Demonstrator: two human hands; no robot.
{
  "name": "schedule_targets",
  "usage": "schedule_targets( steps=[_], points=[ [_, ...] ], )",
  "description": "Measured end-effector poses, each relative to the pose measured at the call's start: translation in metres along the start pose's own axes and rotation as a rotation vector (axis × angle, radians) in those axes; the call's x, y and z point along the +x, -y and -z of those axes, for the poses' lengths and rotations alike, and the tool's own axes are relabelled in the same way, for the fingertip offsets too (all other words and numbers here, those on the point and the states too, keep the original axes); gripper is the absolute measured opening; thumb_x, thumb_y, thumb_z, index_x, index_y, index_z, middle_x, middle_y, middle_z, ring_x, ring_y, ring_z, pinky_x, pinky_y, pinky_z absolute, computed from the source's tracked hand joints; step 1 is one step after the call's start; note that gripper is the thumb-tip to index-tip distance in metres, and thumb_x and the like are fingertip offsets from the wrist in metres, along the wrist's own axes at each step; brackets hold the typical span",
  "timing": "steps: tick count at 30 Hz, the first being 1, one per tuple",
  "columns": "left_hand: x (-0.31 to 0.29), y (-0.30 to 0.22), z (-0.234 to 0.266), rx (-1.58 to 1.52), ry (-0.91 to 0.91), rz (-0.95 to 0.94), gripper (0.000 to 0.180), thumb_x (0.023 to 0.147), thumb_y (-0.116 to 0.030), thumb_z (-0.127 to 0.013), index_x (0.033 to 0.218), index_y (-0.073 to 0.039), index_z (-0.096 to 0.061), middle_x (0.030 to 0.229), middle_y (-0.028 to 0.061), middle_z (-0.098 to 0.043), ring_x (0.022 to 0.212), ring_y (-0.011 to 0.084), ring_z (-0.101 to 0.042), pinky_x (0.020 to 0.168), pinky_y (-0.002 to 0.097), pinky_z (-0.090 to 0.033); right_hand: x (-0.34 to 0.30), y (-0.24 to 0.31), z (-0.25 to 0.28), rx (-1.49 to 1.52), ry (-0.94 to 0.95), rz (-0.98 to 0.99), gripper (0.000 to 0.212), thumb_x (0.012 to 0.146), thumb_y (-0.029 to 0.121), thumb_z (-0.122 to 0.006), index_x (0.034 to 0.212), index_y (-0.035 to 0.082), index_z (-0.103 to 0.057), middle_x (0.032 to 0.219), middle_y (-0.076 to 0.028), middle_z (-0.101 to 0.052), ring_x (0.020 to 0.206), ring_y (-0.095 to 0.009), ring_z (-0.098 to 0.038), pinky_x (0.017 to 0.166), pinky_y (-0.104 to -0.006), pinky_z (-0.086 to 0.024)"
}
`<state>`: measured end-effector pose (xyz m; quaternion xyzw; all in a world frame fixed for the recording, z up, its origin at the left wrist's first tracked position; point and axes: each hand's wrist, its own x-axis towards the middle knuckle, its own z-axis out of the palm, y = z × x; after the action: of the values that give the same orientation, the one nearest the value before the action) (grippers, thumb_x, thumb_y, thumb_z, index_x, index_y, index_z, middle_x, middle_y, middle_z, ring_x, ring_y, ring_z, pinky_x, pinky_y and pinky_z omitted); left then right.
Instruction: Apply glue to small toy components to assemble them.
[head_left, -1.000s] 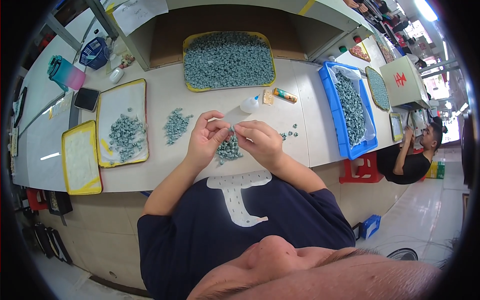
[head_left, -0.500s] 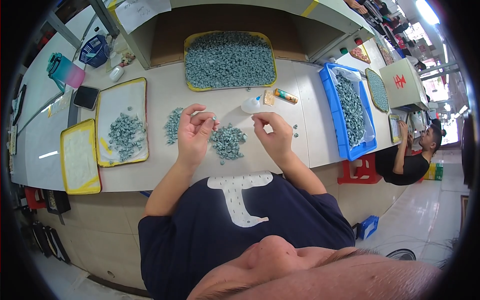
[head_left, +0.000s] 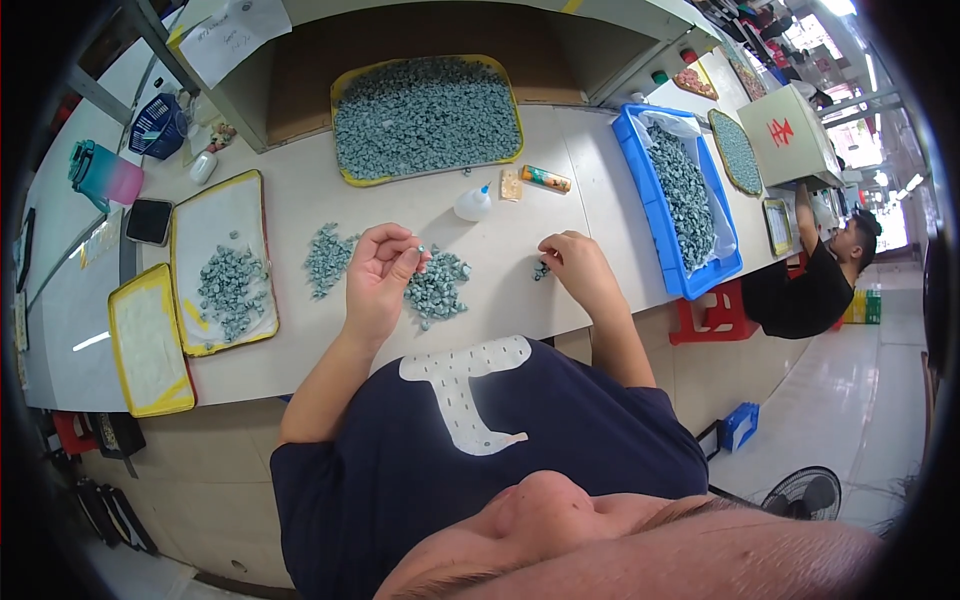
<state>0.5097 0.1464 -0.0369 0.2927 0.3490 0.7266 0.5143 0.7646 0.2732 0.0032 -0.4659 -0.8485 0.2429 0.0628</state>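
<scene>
My left hand (head_left: 374,285) is raised over the table, thumb and fingers closed on a small teal stone-like piece (head_left: 421,249). Beneath its fingertips and to the right lies a pile of similar teal pieces (head_left: 438,292). A second pile (head_left: 327,262) sits just left of that hand. My right hand (head_left: 583,272) rests low at the tabletop, fingers curled and pinched down beside a few loose teal pieces (head_left: 541,270). Whether a piece is between those fingertips is hidden. Beyond the hands stands a white squeeze bottle with a blue tip (head_left: 473,204).
A yellow-rimmed tray (head_left: 427,120) full of teal pieces lies at the back. On the right is a blue crate (head_left: 640,190) of pieces; on the left, a paper-lined tray (head_left: 215,200) and a yellow-edged tray (head_left: 150,340). A co-worker (head_left: 805,290) sits far right.
My right hand has moved from beside the bottle down and right to the few loose pieces. My left hand still holds its piece. The view has shifted slightly.
</scene>
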Motion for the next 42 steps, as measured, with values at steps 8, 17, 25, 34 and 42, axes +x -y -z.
schedule_targets(
  steps=[8, 17, 25, 34, 42],
  points=[
    [-0.001, -0.002, -0.003, -0.009, 0.006, 0.022, 0.022, 0.093, -0.001, -0.055, 0.114, -0.002, -0.048, 0.098, 0.0073, -0.062, 0.087, 0.0135, -0.058, 0.078, 0.0264, -0.047, -0.001, -0.001, -0.009, -0.137, 0.039, 0.020, 0.011, 0.080, 0.003, -0.061, 0.089, 0.001, -0.067, 0.086, -0.015, -0.064, 0.081, -0.032, -0.061, 0.076, -0.0383, -0.049],
    [0.000, -0.003, 0.001, -0.020, 0.033, 0.065, 0.022, 0.093, -0.004, -0.057, 0.113, -0.003, -0.049, 0.099, 0.0055, -0.062, 0.088, 0.0129, -0.060, 0.081, 0.0255, -0.049, 0.002, 0.002, -0.011, -0.157, 0.103, 0.023, 0.012, 0.077, 0.000, -0.060, 0.087, 0.000, -0.065, 0.085, -0.016, -0.063, 0.081, -0.034, -0.061, 0.076, -0.0392, -0.049],
    [-0.003, -0.002, 0.000, -0.062, 0.068, 0.104, 0.024, 0.093, -0.002, -0.056, 0.115, -0.004, -0.046, 0.096, 0.0079, -0.063, 0.084, 0.0142, -0.057, 0.078, 0.0278, -0.046, 0.005, 0.019, -0.004, 0.021, 0.101, 0.034, 0.013, 0.078, 0.003, -0.064, 0.091, 0.001, -0.066, 0.083, -0.013, -0.063, 0.075, -0.026, -0.062, 0.070, -0.0347, -0.051],
    [-0.008, -0.001, -0.003, -0.126, 0.170, 0.093, 0.027, 0.092, -0.002, -0.058, 0.116, -0.003, -0.046, 0.096, 0.0080, -0.062, 0.087, 0.0140, -0.060, 0.079, 0.0279, -0.050, 0.008, 0.102, -0.005, 0.431, -0.130, 0.386, 0.016, 0.079, 0.001, -0.069, 0.094, 0.003, -0.067, 0.085, -0.009, -0.065, 0.074, -0.019, -0.063, 0.064, -0.0280, -0.049],
    [-0.008, -0.006, 0.003, -0.236, 0.216, 0.045, 0.029, 0.092, -0.003, -0.057, 0.118, -0.005, -0.044, 0.094, 0.0080, -0.062, 0.087, 0.0138, -0.059, 0.079, 0.0288, -0.049, 0.009, 0.114, -0.025, 0.668, -0.082, 0.378, 0.016, 0.082, -0.002, -0.066, 0.098, 0.000, -0.067, 0.088, -0.009, -0.066, 0.078, -0.016, -0.064, 0.067, -0.0268, -0.052]
  ],
)
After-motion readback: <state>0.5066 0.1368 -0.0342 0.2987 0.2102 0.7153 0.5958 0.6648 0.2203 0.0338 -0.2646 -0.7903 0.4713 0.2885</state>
